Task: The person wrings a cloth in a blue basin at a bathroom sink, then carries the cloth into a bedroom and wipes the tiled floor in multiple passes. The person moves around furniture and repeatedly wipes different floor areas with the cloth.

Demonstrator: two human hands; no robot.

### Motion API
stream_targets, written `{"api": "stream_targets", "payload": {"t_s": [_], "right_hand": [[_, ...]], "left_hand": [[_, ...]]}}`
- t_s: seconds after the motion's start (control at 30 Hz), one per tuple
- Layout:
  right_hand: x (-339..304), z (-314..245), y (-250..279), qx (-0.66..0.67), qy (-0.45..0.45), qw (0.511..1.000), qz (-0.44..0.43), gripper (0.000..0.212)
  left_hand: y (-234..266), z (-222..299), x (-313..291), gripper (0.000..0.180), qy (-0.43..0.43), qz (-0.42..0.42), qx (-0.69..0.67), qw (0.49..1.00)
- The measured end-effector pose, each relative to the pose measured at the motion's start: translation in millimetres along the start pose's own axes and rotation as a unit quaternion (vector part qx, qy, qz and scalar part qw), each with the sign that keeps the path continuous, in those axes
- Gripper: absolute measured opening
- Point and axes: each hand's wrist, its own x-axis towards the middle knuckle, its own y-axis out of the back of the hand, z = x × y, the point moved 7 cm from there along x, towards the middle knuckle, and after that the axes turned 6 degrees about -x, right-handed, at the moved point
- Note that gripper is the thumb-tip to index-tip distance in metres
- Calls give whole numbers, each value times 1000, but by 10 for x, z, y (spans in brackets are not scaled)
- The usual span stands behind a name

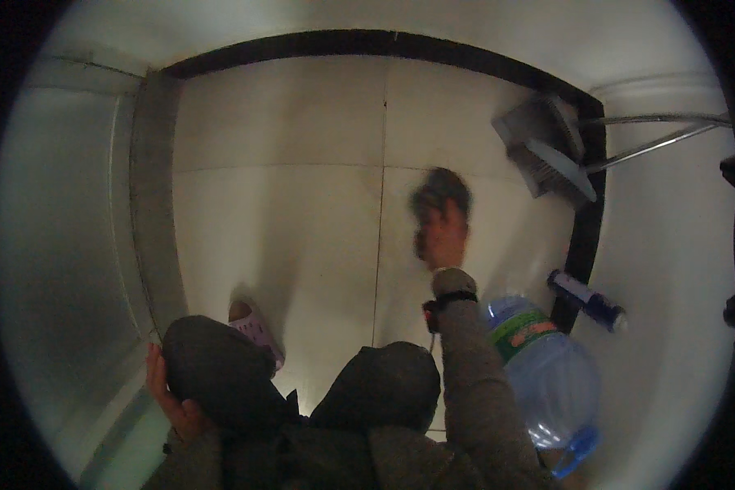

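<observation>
Well, from where I'm standing, the right hand is reaching out to the right of the middle of the frame, its fingers lying over a dark rag and seemingly clamping on it against the tiled floor. Blur is softening both, so I'm calling it a rag only by its bunched look, and the firmness of the grip is escaping me. I'm taking the step in hand to be a wipe of the tiles; the next move, I'm judging, is calling for a palm well over the rag and even pressure, with the elbow staying clear of the big clear bottle at the lower right.

As for the rag, its long axis is running roughly up and down the frame, leaning a touch to the right at the top; its rounded end is pointing toward the upper edge, away from the person. A grey dustpan is sitting up and to its right. Meanwhile the left hand, at the lower left, is resting against the left knee, thumb and fingers apart, gripping nothing that I'm seeing
</observation>
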Motion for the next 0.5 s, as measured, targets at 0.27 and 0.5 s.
{"api": "stream_targets", "payload": {"t_s": [0.27,0.5], "right_hand": [[-616,2770,143,-486,-316,763,285,46],[-652,3248,-9,-257,-564,785,15,51]], "left_hand": [[167,127,-521,69,101,106,10,989],[481,360,-984,79,135,118,90,980]]}}
